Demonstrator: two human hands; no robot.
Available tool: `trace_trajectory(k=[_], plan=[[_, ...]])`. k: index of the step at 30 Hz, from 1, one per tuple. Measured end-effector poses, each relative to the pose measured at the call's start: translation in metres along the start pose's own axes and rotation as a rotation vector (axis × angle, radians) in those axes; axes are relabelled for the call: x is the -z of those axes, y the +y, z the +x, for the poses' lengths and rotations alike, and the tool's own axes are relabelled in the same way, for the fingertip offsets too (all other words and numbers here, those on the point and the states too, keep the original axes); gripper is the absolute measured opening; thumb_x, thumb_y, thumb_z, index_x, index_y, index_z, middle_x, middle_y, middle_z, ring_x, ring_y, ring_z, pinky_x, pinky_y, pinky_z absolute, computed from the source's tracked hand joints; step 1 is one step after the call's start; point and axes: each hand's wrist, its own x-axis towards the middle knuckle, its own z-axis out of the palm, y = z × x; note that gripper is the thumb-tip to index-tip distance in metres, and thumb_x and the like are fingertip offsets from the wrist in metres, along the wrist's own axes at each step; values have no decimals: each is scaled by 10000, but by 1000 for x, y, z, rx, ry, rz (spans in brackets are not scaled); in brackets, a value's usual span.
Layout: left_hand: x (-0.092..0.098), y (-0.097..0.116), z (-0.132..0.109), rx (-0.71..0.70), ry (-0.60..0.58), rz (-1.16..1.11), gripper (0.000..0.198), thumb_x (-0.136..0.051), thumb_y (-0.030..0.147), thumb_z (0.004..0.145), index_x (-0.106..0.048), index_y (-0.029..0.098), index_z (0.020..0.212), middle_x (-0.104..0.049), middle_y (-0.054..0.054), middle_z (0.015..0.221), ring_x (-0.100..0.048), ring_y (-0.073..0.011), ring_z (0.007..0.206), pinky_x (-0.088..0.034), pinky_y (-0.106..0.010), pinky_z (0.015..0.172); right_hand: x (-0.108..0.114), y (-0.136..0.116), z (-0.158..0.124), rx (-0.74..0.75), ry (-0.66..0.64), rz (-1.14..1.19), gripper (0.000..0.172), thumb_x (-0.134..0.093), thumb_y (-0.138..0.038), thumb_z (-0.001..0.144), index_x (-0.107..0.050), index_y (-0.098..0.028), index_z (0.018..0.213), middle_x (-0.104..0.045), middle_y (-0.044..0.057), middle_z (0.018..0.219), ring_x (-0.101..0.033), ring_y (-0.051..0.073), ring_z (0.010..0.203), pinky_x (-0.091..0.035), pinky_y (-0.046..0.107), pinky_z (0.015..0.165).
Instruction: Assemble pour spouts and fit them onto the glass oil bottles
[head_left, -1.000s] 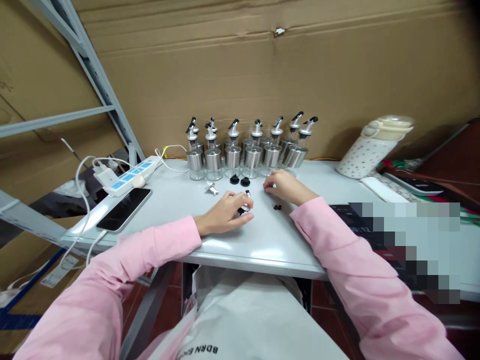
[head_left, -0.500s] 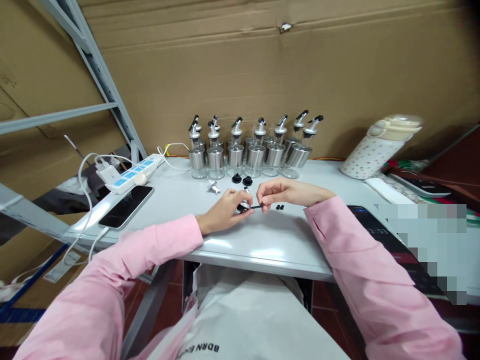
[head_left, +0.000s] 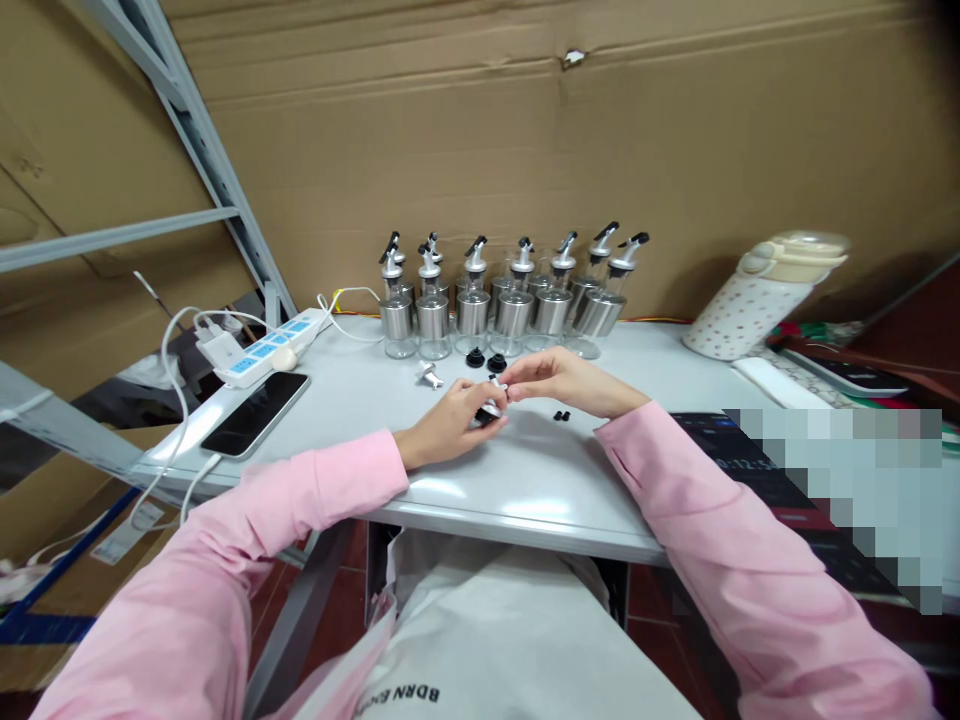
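My left hand (head_left: 457, 418) rests on the table, its fingers closed around a silver-and-black pourer spout (head_left: 489, 411). My right hand (head_left: 551, 380) reaches in from the right, thumb and fingers pinched at the spout's tip; what sits between those fingertips is too small to make out. Just beyond the hands are two black ridged stoppers (head_left: 475, 357) and a loose silver spout piece (head_left: 429, 375). Two tiny black pieces (head_left: 562, 416) lie below my right hand. Several glass-and-steel oil bottles (head_left: 513, 315) with pourer tops stand in rows behind.
On the left are a white power strip (head_left: 274, 348) with cables and a phone (head_left: 256, 415). A dotted tumbler (head_left: 757, 300) leans at the right, near a dark device (head_left: 847, 372). A screen (head_left: 720, 440) lies by my right sleeve. Cardboard (head_left: 480, 150) backs the table.
My right hand has moved left, closing up to the spout. The thin black strip that stretched between both hands no longer shows. My left hand has stayed in place.
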Motion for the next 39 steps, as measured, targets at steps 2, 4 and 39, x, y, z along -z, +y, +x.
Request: trace_trajectory(k=[2, 4, 39], plan=[[-1, -1, -1, -2, 0, -58, 190, -476, 288, 891, -387, 213, 1042, -572, -48, 997, -549, -164, 882, -418, -340, 847, 2, 1, 0, 32, 59, 40, 324, -783, -326, 583, -698, -176, 857, -699, 7, 788, -618, 131, 747, -453, 336, 810], [-3, -4, -1, -28, -22, -123, 293, -466, 325, 899, -315, 215, 1124, -556, -58, 994, -554, -166, 860, -438, -344, 819, 4, 1, -1, 66, 108, 92, 305, -777, -323, 601, -692, -187, 860, -689, -7, 749, -614, 119, 719, -459, 322, 784], [1, 3, -3, 51, 12, 72, 697, -522, 281, 791, -212, 143, 1400, -586, -54, 895, -499, -227, 932, -371, -377, 882, -2, 2, -4, 23, -17, 203, 313, -811, -261, 543, -709, -152, 818, -679, 1, 681, -604, 108, 600, -500, 331, 696]])
